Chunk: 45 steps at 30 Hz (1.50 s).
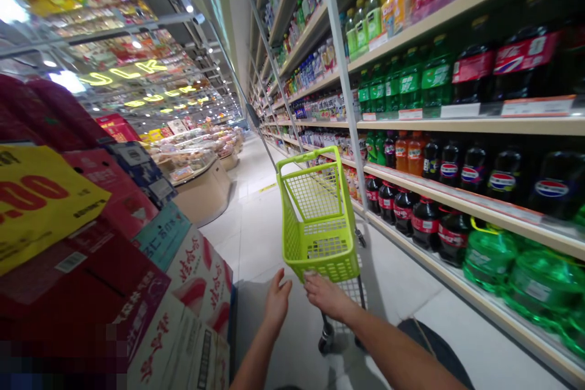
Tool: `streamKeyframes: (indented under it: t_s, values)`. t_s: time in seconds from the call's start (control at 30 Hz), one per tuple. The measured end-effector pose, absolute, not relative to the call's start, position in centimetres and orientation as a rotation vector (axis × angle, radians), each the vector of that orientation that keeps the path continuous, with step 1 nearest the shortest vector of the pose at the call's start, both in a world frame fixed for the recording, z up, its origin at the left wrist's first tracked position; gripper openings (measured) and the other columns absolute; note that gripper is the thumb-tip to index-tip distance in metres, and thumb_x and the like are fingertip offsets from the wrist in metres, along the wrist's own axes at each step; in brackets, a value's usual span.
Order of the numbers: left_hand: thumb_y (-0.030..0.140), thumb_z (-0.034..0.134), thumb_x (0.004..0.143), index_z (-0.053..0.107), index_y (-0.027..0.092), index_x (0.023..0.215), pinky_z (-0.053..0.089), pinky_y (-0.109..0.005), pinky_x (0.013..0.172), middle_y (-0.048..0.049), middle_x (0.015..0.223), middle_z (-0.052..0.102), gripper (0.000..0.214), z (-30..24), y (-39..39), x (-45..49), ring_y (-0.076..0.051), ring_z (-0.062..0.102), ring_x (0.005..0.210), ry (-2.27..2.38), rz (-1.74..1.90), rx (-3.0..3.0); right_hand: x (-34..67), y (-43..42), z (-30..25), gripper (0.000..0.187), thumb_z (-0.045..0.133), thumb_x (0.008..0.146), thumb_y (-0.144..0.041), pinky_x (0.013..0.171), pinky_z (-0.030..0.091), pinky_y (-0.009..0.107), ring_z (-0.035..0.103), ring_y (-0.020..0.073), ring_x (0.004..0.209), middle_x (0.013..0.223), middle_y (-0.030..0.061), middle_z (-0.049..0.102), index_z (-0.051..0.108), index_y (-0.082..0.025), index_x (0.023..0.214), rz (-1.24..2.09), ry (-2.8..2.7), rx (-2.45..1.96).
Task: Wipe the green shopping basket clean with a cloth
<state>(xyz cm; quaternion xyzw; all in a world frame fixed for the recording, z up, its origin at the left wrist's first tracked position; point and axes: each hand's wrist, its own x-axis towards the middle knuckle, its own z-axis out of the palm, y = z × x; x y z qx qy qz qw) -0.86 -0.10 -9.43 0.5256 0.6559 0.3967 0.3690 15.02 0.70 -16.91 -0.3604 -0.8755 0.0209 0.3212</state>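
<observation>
A lime-green shopping cart (320, 219) with an upper plastic basket stands in the aisle in front of me, its basket holding nothing that I can see. My right hand (329, 295) is at the lower near-left corner of that basket, its fingers curled against the edge. Just left of the cart, my left hand (278, 297) is raised with thumb and fingers apart, holding nothing and not touching the basket. Below the basket, wheels and a pale lower rack show, partly hidden by my right arm.
Shelves (457, 127) of bottled drinks run along the right. Stacked drink cartons (201, 274) with a yellow price sign (41, 201) crowd the left. A display counter (201, 192) of packaged goods stands farther ahead. White floor tiles (256, 158) stretch between them.
</observation>
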Motion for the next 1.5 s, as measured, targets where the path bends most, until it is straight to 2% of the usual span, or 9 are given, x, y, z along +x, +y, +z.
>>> streamKeyframes:
  t_s: [0.1, 0.3, 0.47, 0.57, 0.83, 1.07, 1.27, 1.43, 1.5]
  values:
    - [0.025, 0.047, 0.073, 0.046, 0.011, 0.116, 0.041, -0.037, 0.092, -0.0168, 0.125, 0.050, 0.046, -12.0, -1.1, -1.0, -0.023, 0.056, 0.105, 1.733, 0.973, 1.433, 17.3, -0.6, -18.8, 0.017, 0.052, 0.080, -0.009, 0.087, 0.047, 0.038, 0.057, 0.0226, 0.100, 0.089, 0.0100, 0.068, 0.067, -0.016, 0.075, 0.059, -2.332, -0.993]
    - [0.012, 0.041, 0.067, 0.048, 0.015, 0.114, 0.031, -0.040, 0.103, -0.0105, 0.125, 0.052, 0.048, -12.7, 0.5, 0.0, -0.020, 0.045, 0.118, 1.750, 0.999, 1.870, 19.5, -0.4, -14.0, 0.024, 0.042, 0.088, -0.013, 0.099, 0.036, 0.044, 0.034, 0.0197, 0.125, 0.117, 0.0067, 0.058, 0.062, -0.019, 0.098, -0.044, -2.137, -0.761]
    - [0.009, 0.041, 0.064, 0.051, 0.016, 0.112, 0.029, -0.042, 0.104, -0.0119, 0.127, 0.050, 0.050, -13.9, -0.1, 2.3, -0.021, 0.043, 0.119, 1.667, 0.901, 2.037, 21.8, -0.8, -17.5, 0.019, 0.047, 0.085, -0.014, 0.092, 0.044, 0.040, 0.049, 0.0204, 0.113, 0.110, 0.0067, 0.062, 0.065, -0.020, 0.089, 0.018, -2.255, -0.990]
    - [0.010, 0.042, 0.064, 0.051, 0.013, 0.112, 0.029, -0.040, 0.104, -0.0136, 0.127, 0.049, 0.049, -14.9, -1.3, 3.1, -0.021, 0.042, 0.120, 1.642, 0.846, 1.938, 22.5, -1.6, -17.8, 0.020, 0.047, 0.085, -0.016, 0.094, 0.042, 0.040, 0.046, 0.0198, 0.116, 0.110, 0.0054, 0.062, 0.065, -0.022, 0.091, 0.082, -2.200, -0.980]
    - [0.035, 0.054, 0.068, 0.060, 0.017, 0.095, 0.047, -0.031, 0.081, -0.0081, 0.102, 0.065, 0.033, -12.8, -2.2, 6.6, -0.020, 0.060, 0.093, 1.459, 1.165, 1.197, 20.7, -4.2, -10.3, 0.034, 0.038, 0.078, -0.004, 0.101, 0.034, 0.041, 0.042, 0.0173, 0.119, 0.118, 0.0080, 0.057, 0.062, -0.018, 0.097, 0.271, -2.019, -0.819]
    - [0.023, 0.067, 0.055, 0.061, 0.015, 0.071, 0.046, -0.023, 0.059, -0.0001, 0.064, 0.065, 0.018, -12.4, -5.0, 8.6, -0.013, 0.059, 0.060, 1.174, 1.198, 0.798, 19.4, -6.1, -11.8, 0.037, 0.036, 0.064, -0.003, 0.097, 0.037, 0.038, 0.043, 0.0178, 0.118, 0.125, 0.0086, 0.050, 0.063, -0.020, 0.081, 0.493, -1.665, -1.067]
    - [0.022, 0.055, 0.071, 0.058, 0.016, 0.070, 0.045, -0.022, 0.057, 0.0012, 0.061, 0.061, 0.008, -11.5, -6.6, 7.9, -0.010, 0.057, 0.056, 1.076, 1.081, 0.341, 18.9, -8.1, -14.7, 0.060, 0.053, 0.065, -0.015, 0.103, 0.021, 0.051, 0.021, 0.0275, 0.130, 0.140, 0.0123, 0.030, 0.043, -0.017, 0.124, 0.437, -2.150, -0.988]
    - [0.036, 0.056, 0.074, 0.057, 0.017, 0.075, 0.039, -0.019, 0.050, 0.0043, 0.054, 0.056, 0.019, -10.8, -6.8, 6.8, -0.007, 0.050, 0.045, 1.225, 0.821, 0.402, 19.8, -6.3, -16.3, 0.041, 0.049, 0.080, -0.013, 0.099, 0.036, 0.034, 0.044, 0.0186, 0.118, 0.124, 0.0112, 0.052, 0.047, -0.016, 0.121, 0.250, -2.331, -0.891]
    - [0.038, 0.058, 0.071, 0.058, 0.017, 0.080, 0.038, -0.018, 0.051, 0.0046, 0.058, 0.057, 0.023, -9.5, -5.9, 6.7, -0.005, 0.048, 0.046, 1.256, 0.808, 0.526, 20.0, -4.7, -15.2, 0.033, 0.044, 0.085, -0.014, 0.099, 0.036, 0.035, 0.044, 0.0178, 0.117, 0.122, 0.0106, 0.054, 0.050, -0.016, 0.117, 0.072, -2.331, -0.812]
